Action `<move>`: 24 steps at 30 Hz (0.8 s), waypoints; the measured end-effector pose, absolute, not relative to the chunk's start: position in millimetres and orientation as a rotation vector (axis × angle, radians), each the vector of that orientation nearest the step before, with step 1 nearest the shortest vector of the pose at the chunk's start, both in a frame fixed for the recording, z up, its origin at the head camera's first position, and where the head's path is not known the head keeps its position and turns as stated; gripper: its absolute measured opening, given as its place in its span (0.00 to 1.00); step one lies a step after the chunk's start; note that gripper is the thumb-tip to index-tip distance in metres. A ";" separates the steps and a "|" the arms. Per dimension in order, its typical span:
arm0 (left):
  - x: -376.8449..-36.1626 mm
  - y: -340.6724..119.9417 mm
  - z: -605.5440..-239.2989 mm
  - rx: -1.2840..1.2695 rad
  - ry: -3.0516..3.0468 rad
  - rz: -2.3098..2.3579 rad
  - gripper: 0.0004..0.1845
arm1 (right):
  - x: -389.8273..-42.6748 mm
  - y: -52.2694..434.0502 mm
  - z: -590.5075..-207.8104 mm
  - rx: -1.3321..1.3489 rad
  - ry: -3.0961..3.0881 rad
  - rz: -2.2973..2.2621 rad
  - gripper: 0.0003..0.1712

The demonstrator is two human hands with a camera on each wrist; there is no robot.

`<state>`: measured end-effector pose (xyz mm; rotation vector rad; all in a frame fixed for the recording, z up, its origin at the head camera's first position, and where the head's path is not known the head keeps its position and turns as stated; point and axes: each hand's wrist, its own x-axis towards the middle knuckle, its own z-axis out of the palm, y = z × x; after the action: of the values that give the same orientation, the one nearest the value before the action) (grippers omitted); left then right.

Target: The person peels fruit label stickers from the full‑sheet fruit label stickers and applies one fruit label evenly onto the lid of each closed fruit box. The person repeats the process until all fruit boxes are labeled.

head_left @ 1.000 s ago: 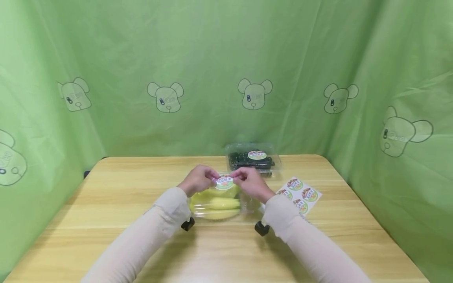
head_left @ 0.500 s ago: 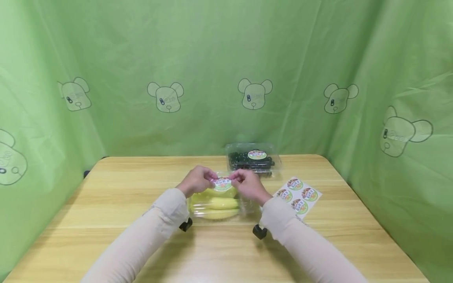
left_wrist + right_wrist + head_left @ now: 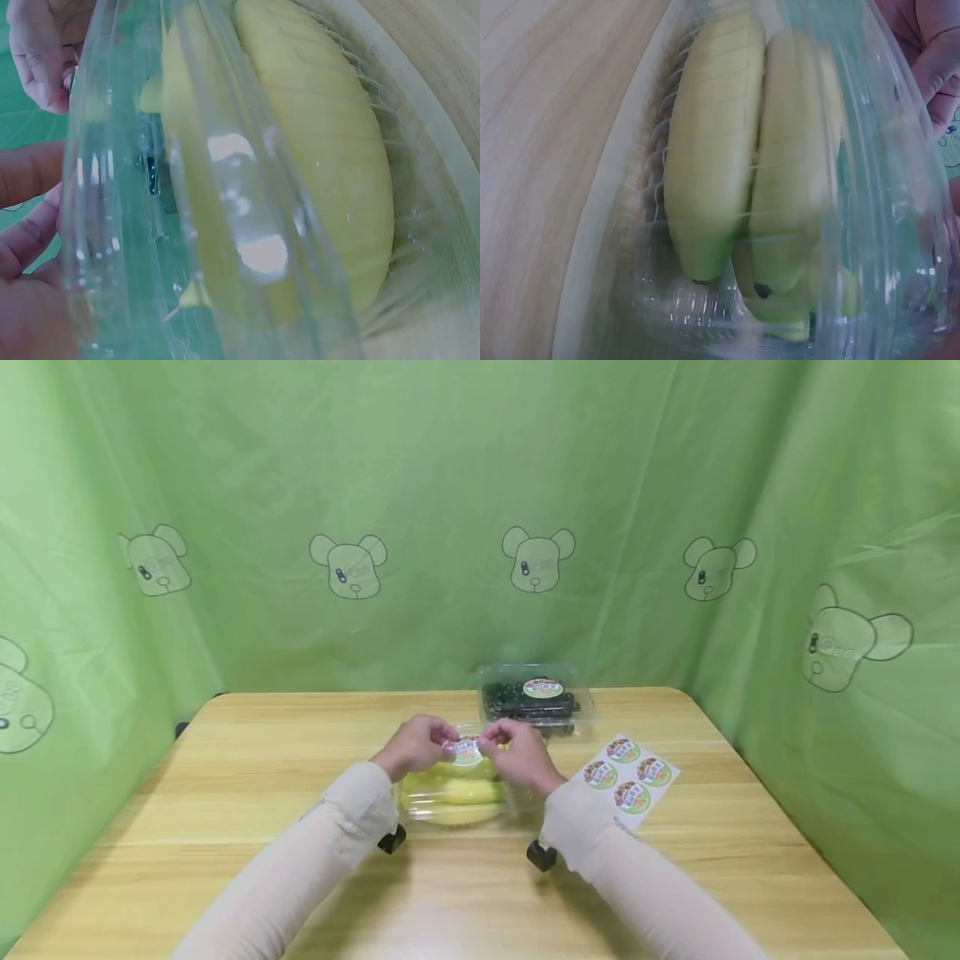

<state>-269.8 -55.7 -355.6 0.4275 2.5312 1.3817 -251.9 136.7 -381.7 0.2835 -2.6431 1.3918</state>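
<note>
Two hands meet over a clear plastic clamshell of bananas (image 3: pixel 456 793) at the middle of the wooden counter (image 3: pixel 225 827) in the head view. Left hand (image 3: pixel 411 747) and right hand (image 3: pixel 517 755) each pinch one edge of a round fruit sticker (image 3: pixel 467 749), holding it against the top of the lid, both grips clamped on that sticker with fingers curled. Just behind, near the counter's far edge, sits a second clear clamshell of dark berries (image 3: pixel 534 697), its lid bearing a sticker of the same kind. Right of the right hand lies a sticker sheet (image 3: pixel 628 772) with round labels on it, flat on the wood. Green sheeting printed with bear heads (image 3: pixel 538 558) closes in the scene on three sides.

Over to the left wrist view: the clamshell's clear wall (image 3: pixel 225 225) fills the picture, a pale yellow banana (image 3: pixel 322 172) pressed close behind it. Fingers (image 3: pixel 30 225) show at the left edge, more fingers above them; the sticker itself is out of sight.

Right wrist view now: bananas (image 3: pixel 757 172) lie side by side inside the ribbed shell, resting on the counter (image 3: pixel 547 150). Fingers (image 3: pixel 937 60) appear at the upper right, blurred through the plastic.
</note>
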 end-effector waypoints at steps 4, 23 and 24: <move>-269.6 -56.6 -355.6 0.422 2.530 1.379 0.15 | -251.8 134.8 -383.4 0.250 -2.651 1.370 0.02; -270.6 -54.4 -362.0 0.470 2.605 1.317 0.16 | -251.7 136.5 -392.9 0.322 -2.620 1.276 0.03; -270.8 -54.3 -362.6 0.472 2.611 1.315 0.16 | -251.8 136.5 -393.5 0.329 -2.616 1.275 0.03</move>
<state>-270.8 -54.3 -362.6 0.4719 2.6109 1.3155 -251.8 136.5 -393.5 0.3286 -2.6160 1.2749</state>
